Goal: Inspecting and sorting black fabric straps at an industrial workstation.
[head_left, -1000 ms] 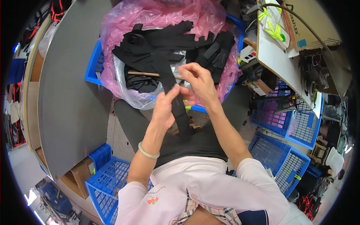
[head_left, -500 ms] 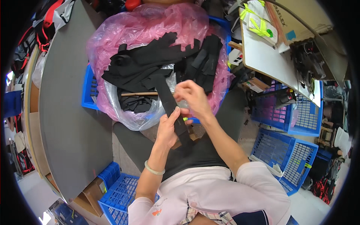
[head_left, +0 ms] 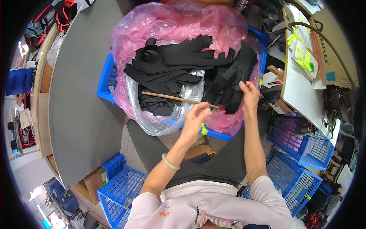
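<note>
Several black fabric strips (head_left: 171,57) lie heaped in a clear and pink plastic bag (head_left: 129,28), which lines a blue crate (head_left: 106,76). At the crate's right side my right hand (head_left: 249,97) pinches the edge of a black strip (head_left: 244,63) lying on the right-hand pile. My left hand (head_left: 195,121) hovers at the near rim, its fingers loosely curled and apart, with nothing seen in them. Just beyond its fingertips, a thin wooden stick (head_left: 167,96) lies across the bag's opening.
A grey table (head_left: 87,95) runs along the left. On the right is a white table (head_left: 303,91) bearing packs with yellow-green ties (head_left: 303,57) and a cardboard box (head_left: 335,49). Blue crates (head_left: 316,149) stand below it; another blue crate (head_left: 122,191) is at lower left.
The black strip held before my lap has left both hands. My right hand has moved right to the right-hand pile, and my left hand has come off the strip. The view has shifted left.
</note>
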A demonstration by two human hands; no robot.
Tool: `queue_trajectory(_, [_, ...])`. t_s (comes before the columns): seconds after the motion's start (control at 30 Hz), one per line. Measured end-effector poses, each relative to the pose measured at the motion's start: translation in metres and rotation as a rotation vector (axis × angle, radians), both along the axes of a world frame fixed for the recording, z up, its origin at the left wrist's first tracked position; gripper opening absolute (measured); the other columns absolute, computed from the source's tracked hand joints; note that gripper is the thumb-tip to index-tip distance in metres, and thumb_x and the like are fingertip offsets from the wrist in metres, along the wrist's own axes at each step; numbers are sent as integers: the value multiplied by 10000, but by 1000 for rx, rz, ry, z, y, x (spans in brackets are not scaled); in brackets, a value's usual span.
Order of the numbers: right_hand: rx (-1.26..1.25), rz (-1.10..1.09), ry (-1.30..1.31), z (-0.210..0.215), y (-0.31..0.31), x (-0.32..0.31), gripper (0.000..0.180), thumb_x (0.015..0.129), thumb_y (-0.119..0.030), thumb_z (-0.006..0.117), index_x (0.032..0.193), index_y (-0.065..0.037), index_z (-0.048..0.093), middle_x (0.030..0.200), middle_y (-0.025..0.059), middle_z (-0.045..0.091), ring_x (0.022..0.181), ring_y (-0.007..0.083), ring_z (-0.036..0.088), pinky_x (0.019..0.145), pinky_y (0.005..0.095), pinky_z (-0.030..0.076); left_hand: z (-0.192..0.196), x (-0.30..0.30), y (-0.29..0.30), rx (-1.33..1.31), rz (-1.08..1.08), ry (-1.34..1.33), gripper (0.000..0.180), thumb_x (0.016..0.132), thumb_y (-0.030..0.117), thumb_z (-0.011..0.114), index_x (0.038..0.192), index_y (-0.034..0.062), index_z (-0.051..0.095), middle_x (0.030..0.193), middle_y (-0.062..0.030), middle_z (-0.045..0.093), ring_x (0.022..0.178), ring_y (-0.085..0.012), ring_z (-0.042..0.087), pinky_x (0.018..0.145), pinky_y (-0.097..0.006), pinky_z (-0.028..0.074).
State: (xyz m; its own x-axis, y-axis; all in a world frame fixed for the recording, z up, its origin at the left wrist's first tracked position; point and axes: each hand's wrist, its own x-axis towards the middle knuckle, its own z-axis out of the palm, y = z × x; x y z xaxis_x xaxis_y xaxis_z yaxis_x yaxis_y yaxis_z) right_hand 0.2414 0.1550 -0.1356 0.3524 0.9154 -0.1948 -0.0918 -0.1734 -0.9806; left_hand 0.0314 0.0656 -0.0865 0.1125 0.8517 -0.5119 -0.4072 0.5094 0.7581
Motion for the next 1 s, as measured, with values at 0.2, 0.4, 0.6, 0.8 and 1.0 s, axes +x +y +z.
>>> queue_trajectory(0.2, [256,-3,-858,9,11,-21,275,777,-106,642,1020,15,601,857,119,610,816,259,583,743,340,457,-44,-97,-10,-132,547,174,223,847,25,579,1049,-37,506,875,-143,581,679,-227,632,594,-306,558])
queue_trajectory(0.4, [447,555,-731,-4,-36,-132,74,686,-68,681,736,-44,632,744,80,584,747,263,558,689,361,448,-70,-149,-2,-270,582,626,230,830,24,561,1027,-77,497,801,-153,590,559,-209,615,474,-291,518])
queue_trajectory(0.6, [331,737,-635,-7,-60,-175,76,696,-82,671,744,-37,634,740,97,590,751,280,570,693,372,453,-100,-160,0,-366,490,1108,296,742,200,702,826,-65,602,630,-180,612,462,-192,600,499,-320,484])
queue_trajectory(0.8, [-5,734,-389,4,-89,-161,101,761,-106,643,813,-20,651,776,102,620,730,218,590,658,311,459,-81,-166,-6,-371,571,459,161,705,87,700,723,46,545,513,-33,500,506,-152,561,528,-260,464])
queue_trajectory(1.0, [-250,614,354,30,-103,-159,228,833,-161,644,983,9,619,840,29,627,723,89,573,619,235,456,11,-111,-43,-77,474,40,162,809,36,639,725,70,505,737,-11,520,651,-128,578,564,-248,511])
